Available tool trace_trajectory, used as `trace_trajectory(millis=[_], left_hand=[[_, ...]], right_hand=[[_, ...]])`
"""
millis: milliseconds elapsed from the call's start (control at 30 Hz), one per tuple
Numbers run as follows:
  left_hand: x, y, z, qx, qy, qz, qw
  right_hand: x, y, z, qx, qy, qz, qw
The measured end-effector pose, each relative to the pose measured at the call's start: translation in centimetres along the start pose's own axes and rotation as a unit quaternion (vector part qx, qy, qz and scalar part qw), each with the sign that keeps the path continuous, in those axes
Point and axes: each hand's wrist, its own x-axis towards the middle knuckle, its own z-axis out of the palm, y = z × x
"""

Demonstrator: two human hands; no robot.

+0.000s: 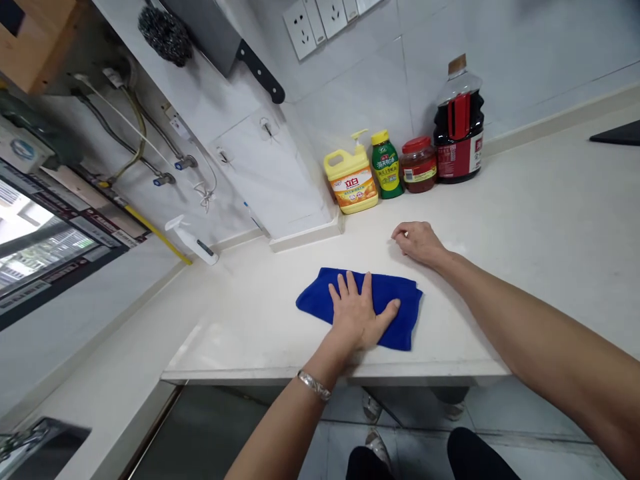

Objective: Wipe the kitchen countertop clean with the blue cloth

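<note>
My left hand (pixel 356 317) lies flat with its fingers spread, pressing on a blue cloth (pixel 395 290) on the white countertop (pixel 250 313). The cloth is loosely spread, and its front part is partly covered by the hand. To the right and farther back, my right hand (pixel 419 243) rests low over the counter with curled fingers. Whether anything small is between those fingertips is hard to make out. Behind it stand a yellow pump jug of dish soap (pixel 353 183), a green squeeze bottle with a yellow cap (pixel 387 167) and a red-lidded jar (pixel 419 167).
A large bottle of dark sauce (pixel 457 130) stands against the wall. On the left, a white spray bottle (pixel 193 240) leans near the corner. A cleaver (pixel 240 53) and a steel scrubber (pixel 165 35) hang above. A sink edge (pixel 50 447) shows lower left.
</note>
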Motion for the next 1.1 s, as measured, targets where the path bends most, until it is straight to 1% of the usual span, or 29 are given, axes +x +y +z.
trace_trajectory(millis=[67, 167, 233, 300, 333, 367, 467, 533, 633, 733, 833, 900, 1000, 1100], left_hand=[[1.7, -0.3, 0.0, 0.0, 0.002, -0.002, 1.0], [4.2, -0.9, 0.0, 0.009, 0.012, -0.007, 1.0], [5.9, -1.4, -0.1, 0.015, 0.015, -0.013, 1.0], [7.4, -1.8, -0.2, 0.018, 0.018, -0.026, 0.999], [8.2, -2.0, -0.3, 0.02, 0.022, -0.034, 0.999], [8.9, -2.3, -0.4, 0.021, 0.026, -0.044, 0.998], [10.9, -3.1, -0.8, 0.029, 0.035, -0.069, 0.997], [12.1, -3.9, -1.1, 0.036, 0.034, -0.081, 0.996], [13.7, -5.5, -1.4, 0.038, 0.032, -0.088, 0.995], [15.0, -7.6, -1.7, 0.037, 0.037, -0.089, 0.995], [16.1, -10.3, -2.1, 0.044, 0.04, -0.093, 0.994], [16.5, -12.6, -2.5, 0.049, 0.04, -0.101, 0.993], [16.5, -16.7, -3.4, 0.056, 0.045, -0.13, 0.989], [15.8, -21.6, -3.8, 0.062, 0.054, -0.177, 0.981]], right_hand=[[0.0, 0.2, -0.4, -0.046, 0.039, -0.004, 0.998], [-0.1, -0.6, -0.8, -0.089, 0.12, -0.037, 0.988], [-0.3, -1.5, -0.9, -0.076, 0.176, -0.07, 0.979], [-0.8, -2.3, -0.8, -0.057, 0.194, -0.112, 0.973], [-1.1, -2.7, -0.6, -0.057, 0.183, -0.134, 0.972], [-1.4, -3.0, -0.3, -0.065, 0.159, -0.156, 0.973], [-2.1, -3.5, 0.7, -0.111, 0.056, -0.217, 0.968], [-2.3, -3.5, 1.2, -0.13, 0.013, -0.233, 0.964], [-2.0, -3.2, 1.2, -0.146, -0.013, -0.194, 0.97], [-1.7, -3.1, 0.9, -0.159, -0.04, -0.15, 0.975], [-1.8, -3.4, 0.7, -0.171, -0.077, -0.13, 0.974], [-1.8, -3.7, 0.6, -0.179, -0.097, -0.112, 0.973], [-1.8, -4.0, 0.6, -0.181, -0.106, -0.087, 0.974], [-1.7, -3.8, 0.6, -0.175, -0.113, -0.073, 0.975]])
